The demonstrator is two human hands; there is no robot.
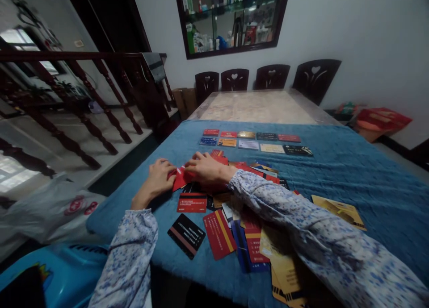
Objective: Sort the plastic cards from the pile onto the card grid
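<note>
My left hand (158, 179) is closed at the left edge of a red card (179, 178), its thumb and fingertips on it. From the other side my right hand (208, 170) reaches over the pile, with bent fingers at the same red card; its fingertips are partly hidden. Beneath and around the right hand lies a loose heap of overlapping cards. Nearer to me are a red card with a black stripe (191, 202), a black card (187, 235), a red card with a yellow stripe (219, 235), a blue card (241, 247) and gold cards (284, 276).
Beyond the heap, two rows of cards, including a black card (297, 150) and an orange card (227, 142), lie on the blue cloth (362, 165). A gold card (339, 211) lies to the right. Chairs (273, 77) line the far table end; a railing (73, 56) stands left.
</note>
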